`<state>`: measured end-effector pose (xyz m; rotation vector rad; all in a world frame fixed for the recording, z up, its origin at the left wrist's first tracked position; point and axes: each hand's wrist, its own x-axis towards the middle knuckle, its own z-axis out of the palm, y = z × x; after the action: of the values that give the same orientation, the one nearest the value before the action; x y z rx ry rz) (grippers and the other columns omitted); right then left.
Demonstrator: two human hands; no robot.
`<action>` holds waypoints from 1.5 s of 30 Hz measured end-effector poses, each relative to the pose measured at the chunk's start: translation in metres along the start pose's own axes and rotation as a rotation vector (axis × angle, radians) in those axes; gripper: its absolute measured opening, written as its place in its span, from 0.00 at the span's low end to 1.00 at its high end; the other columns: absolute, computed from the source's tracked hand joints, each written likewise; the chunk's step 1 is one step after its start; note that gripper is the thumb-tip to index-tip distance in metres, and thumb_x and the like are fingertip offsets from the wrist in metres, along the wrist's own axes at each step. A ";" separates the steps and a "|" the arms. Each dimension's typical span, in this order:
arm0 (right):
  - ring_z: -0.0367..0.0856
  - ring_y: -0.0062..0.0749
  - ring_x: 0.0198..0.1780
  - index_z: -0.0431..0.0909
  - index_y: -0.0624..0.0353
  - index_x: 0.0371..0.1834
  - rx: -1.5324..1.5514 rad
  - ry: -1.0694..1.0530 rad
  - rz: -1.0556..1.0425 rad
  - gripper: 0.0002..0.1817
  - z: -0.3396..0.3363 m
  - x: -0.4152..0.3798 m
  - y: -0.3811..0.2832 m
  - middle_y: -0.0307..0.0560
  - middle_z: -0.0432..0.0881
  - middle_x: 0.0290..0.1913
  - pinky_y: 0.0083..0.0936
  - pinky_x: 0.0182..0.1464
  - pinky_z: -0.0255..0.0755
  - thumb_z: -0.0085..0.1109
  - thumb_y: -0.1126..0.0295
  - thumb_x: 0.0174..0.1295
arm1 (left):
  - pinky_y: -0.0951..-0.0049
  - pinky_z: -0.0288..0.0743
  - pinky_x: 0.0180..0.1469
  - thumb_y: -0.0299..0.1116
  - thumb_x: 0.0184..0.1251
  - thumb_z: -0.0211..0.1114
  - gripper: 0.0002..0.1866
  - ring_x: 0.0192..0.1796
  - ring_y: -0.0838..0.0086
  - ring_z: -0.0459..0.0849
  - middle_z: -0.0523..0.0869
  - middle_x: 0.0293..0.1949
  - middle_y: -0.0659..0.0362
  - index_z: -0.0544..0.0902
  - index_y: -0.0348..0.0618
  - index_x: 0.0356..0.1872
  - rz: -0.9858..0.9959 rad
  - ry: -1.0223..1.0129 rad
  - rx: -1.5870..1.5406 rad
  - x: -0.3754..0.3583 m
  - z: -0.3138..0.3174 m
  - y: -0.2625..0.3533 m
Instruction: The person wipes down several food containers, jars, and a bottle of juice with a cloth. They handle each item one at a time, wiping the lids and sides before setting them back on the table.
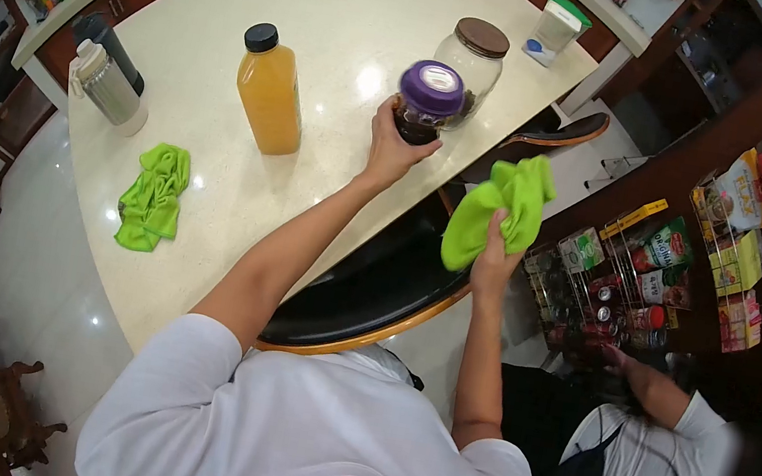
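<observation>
My left hand [393,151] is closed around a dark jar with a purple lid [432,88], at the right side of the table. Just behind it stands a larger clear glass jar [481,75] with a brown lid. Off the table's edge, my right hand [495,259] grips a bright green cloth [504,210], which bunches up above the fingers. A second green cloth [154,198] lies crumpled on the left part of the table. Between the hands' side and that cloth, a bottle of orange liquid [270,93] with a black cap stands upright.
The pale table [235,204] has a light flask [109,87] and a dark bottle [110,49] at left, and a green-lidded container [557,31] at far right. A black chair [384,279] sits close in front. Another person [647,454] is beside racks of packets [637,271] at right.
</observation>
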<state>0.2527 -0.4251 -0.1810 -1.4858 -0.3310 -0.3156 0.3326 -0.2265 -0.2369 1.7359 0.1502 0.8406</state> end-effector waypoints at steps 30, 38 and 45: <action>0.78 0.34 0.51 0.68 0.61 0.55 0.012 -0.561 -0.289 0.34 0.270 0.065 -0.008 0.47 0.77 0.49 0.29 0.54 0.73 0.73 0.61 0.46 | 0.68 0.68 0.61 0.34 0.56 0.70 0.37 0.60 0.68 0.72 0.71 0.59 0.56 0.62 0.42 0.66 0.211 0.072 0.121 0.012 -0.180 0.003; 0.80 0.35 0.49 0.73 0.66 0.53 0.207 -0.496 -0.205 0.28 0.240 0.023 0.044 0.52 0.81 0.44 0.30 0.53 0.73 0.66 0.57 0.56 | 0.68 0.67 0.62 0.35 0.57 0.70 0.43 0.63 0.64 0.71 0.66 0.64 0.52 0.52 0.44 0.70 0.223 0.128 0.014 0.000 -0.170 0.008; 0.78 0.29 0.49 0.69 0.67 0.57 0.309 -0.641 0.345 0.27 0.188 0.034 -0.003 0.46 0.79 0.48 0.26 0.51 0.73 0.55 0.54 0.67 | 0.69 0.70 0.59 0.31 0.54 0.73 0.39 0.59 0.69 0.75 0.73 0.59 0.55 0.60 0.41 0.65 -0.027 -0.056 -0.092 -0.001 -0.179 -0.009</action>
<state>0.2784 -0.2378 -0.1537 -1.2766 -0.5912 0.4838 0.2271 -0.0818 -0.2279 1.6657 0.0955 0.7667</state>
